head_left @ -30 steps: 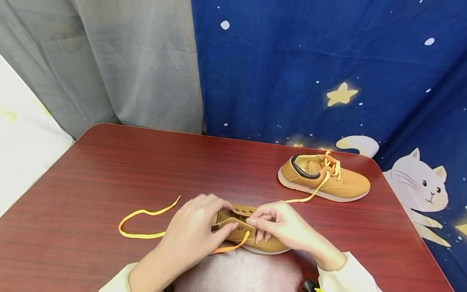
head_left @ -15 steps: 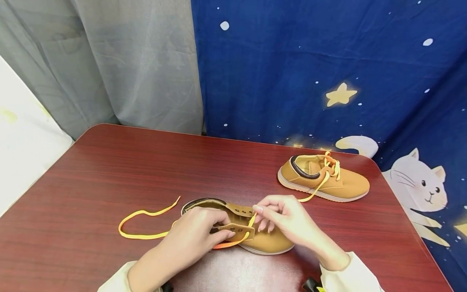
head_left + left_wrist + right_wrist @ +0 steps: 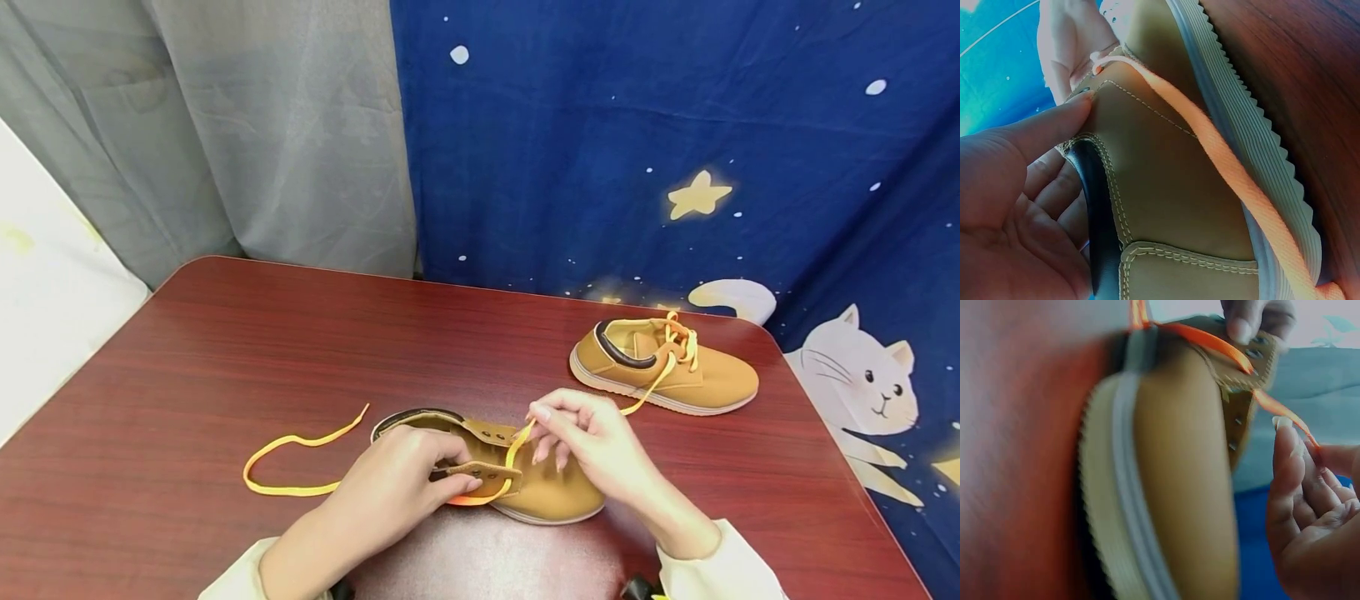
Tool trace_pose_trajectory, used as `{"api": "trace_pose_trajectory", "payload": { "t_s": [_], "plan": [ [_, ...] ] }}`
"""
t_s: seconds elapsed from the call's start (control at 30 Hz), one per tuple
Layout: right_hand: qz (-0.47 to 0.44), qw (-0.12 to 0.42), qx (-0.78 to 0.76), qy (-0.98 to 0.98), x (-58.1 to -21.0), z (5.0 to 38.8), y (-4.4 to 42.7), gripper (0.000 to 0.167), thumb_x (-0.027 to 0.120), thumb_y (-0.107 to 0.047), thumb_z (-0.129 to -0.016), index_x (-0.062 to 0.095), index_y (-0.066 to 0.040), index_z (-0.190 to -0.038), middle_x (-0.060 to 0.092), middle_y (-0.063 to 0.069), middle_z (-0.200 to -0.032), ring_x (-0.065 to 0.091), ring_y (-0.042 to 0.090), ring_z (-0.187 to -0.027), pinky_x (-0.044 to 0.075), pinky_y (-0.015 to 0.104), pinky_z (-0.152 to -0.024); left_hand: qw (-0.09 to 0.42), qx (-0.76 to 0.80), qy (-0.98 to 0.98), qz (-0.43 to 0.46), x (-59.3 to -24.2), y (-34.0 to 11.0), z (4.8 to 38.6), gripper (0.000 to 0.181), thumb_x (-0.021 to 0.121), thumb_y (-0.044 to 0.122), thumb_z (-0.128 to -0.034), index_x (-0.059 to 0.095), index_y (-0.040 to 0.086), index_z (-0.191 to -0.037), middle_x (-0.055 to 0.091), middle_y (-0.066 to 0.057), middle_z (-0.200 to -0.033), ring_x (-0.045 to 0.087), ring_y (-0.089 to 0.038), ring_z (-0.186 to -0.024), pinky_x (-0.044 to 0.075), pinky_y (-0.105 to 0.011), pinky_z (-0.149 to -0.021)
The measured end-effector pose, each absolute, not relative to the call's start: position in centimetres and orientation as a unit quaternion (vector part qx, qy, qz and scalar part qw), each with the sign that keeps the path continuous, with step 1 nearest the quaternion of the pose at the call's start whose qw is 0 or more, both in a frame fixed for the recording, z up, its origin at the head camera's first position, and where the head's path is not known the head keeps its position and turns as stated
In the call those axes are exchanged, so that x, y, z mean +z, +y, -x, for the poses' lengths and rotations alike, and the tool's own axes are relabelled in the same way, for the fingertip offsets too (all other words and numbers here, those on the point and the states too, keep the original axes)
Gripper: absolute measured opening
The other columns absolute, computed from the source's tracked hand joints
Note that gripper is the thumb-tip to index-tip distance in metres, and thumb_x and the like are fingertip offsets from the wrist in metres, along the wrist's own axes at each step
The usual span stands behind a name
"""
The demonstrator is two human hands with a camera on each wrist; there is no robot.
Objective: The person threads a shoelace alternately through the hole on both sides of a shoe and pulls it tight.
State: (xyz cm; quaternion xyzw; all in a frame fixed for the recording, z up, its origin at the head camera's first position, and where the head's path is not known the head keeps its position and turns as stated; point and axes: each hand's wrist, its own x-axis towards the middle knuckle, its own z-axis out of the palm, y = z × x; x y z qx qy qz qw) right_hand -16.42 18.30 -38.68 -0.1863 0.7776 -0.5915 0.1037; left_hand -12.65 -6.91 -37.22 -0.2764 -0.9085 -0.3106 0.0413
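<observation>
A tan shoe (image 3: 558,492) with a dark collar lies on the table in front of me, toe to the right. My left hand (image 3: 393,475) pinches its near eyelet flap (image 3: 1116,94), thumb outside and fingers inside the opening. Through the flap's front eyelet runs a yellow-orange shoelace (image 3: 512,457). My right hand (image 3: 592,442) pinches that lace between thumb and index finger, above the shoe's tongue area. From the right wrist, the lace (image 3: 1282,409) stretches from the flap to my fingertips. The far flap (image 3: 491,433) shows bare eyelets.
A matching shoe (image 3: 723,379), laced and tied in a bow, stands at the back right of the reddish-brown table (image 3: 315,333). One of its lace ends trails toward my right hand. Left of my left hand, a loose lace end (image 3: 281,487) curves on the table.
My right hand has drawn back and slightly up from the shoe opening, pulling the lace into view through the eyelet. My left hand shifted slightly and still grips the near flap.
</observation>
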Motion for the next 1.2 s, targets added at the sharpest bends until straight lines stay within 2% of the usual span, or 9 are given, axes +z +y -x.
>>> {"api": "trace_pose_trajectory", "payload": {
  "t_s": [0.13, 0.27, 0.4, 0.63, 0.87, 1.1, 1.2],
  "plan": [
    [0.180, 0.150, -0.612, 0.755, -39.3, 16.1, 17.8, 0.024, 0.061, -0.015, -0.101, 0.064, 0.008, -0.108, 0.073, 0.008, -0.080, 0.066, 0.008, -0.061, 0.053, 0.026, -0.052, 0.041, -0.314, -0.907, 0.278, -37.2, -6.8, 12.7, 0.020, 0.083, 0.022, -0.0802, 0.065, 0.026, -0.072, 0.051, 0.021, -0.064, 0.038, 0.005, -0.060, 0.036, -0.015, -0.056],
    [0.169, 0.158, -0.616, 0.753, -39.5, 15.9, 17.6, 0.024, 0.066, -0.014, -0.097, 0.067, 0.008, -0.105, 0.070, -0.004, -0.070, 0.062, 0.006, -0.058, 0.051, 0.023, -0.052, 0.047, -0.311, -0.908, 0.278, -37.3, -6.8, 12.6, 0.020, 0.084, 0.023, -0.0795, 0.065, 0.026, -0.072, 0.050, 0.021, -0.063, 0.038, 0.004, -0.060, 0.036, -0.016, -0.057],
    [0.168, 0.147, -0.613, 0.758, -39.5, 15.8, 17.6, 0.022, 0.066, -0.014, -0.097, 0.068, 0.007, -0.104, 0.070, -0.006, -0.069, 0.061, 0.005, -0.058, 0.051, 0.024, -0.052, 0.053, -0.303, -0.910, 0.277, -37.3, -6.7, 12.6, 0.021, 0.084, 0.023, -0.0788, 0.065, 0.026, -0.072, 0.049, 0.022, -0.063, 0.038, 0.004, -0.061, 0.036, -0.016, -0.058],
    [0.167, 0.145, -0.621, 0.752, -39.3, 15.9, 17.4, 0.021, 0.062, -0.016, -0.100, 0.064, 0.005, -0.105, 0.077, -0.004, -0.087, 0.062, 0.006, -0.060, 0.050, 0.023, -0.054, 0.048, -0.306, -0.908, 0.283, -37.2, -6.8, 12.7, 0.022, 0.084, 0.022, -0.0790, 0.064, 0.026, -0.070, 0.048, 0.021, -0.063, 0.037, 0.005, -0.060, 0.035, -0.015, -0.056],
    [0.164, 0.093, -0.629, 0.754, -38.1, 16.3, 18.0, 0.018, 0.061, -0.014, -0.101, 0.062, 0.004, -0.105, 0.078, 0.002, -0.090, 0.063, 0.010, -0.062, 0.051, 0.025, -0.054, 0.035, -0.311, -0.907, 0.281, -37.1, -6.9, 12.9, 0.027, 0.084, 0.025, -0.0792, 0.061, 0.028, -0.065, 0.044, 0.021, -0.060, 0.036, 0.004, -0.059, 0.033, -0.015, -0.054],
    [0.150, 0.044, -0.648, 0.745, -35.7, 16.8, 19.0, 0.005, 0.061, -0.012, -0.101, 0.067, -0.012, -0.100, 0.078, -0.002, -0.089, 0.064, 0.006, -0.065, 0.050, 0.020, -0.056, 0.024, -0.302, -0.912, 0.275, -36.9, -6.9, 12.9, 0.031, 0.083, 0.026, -0.0798, 0.058, 0.029, -0.063, 0.042, 0.021, -0.059, 0.035, 0.004, -0.059, 0.031, -0.016, -0.052],
    [0.162, 0.011, -0.643, 0.748, -34.5, 16.9, 19.3, 0.006, 0.061, -0.010, -0.100, 0.067, -0.010, -0.101, 0.078, -0.003, -0.090, 0.066, 0.008, -0.066, 0.052, 0.023, -0.056, 0.028, -0.300, -0.913, 0.276, -36.9, -6.9, 12.8, 0.032, 0.083, 0.026, -0.0795, 0.057, 0.029, -0.062, 0.042, 0.021, -0.059, 0.035, 0.004, -0.059, 0.031, -0.016, -0.052]
  ]
}}
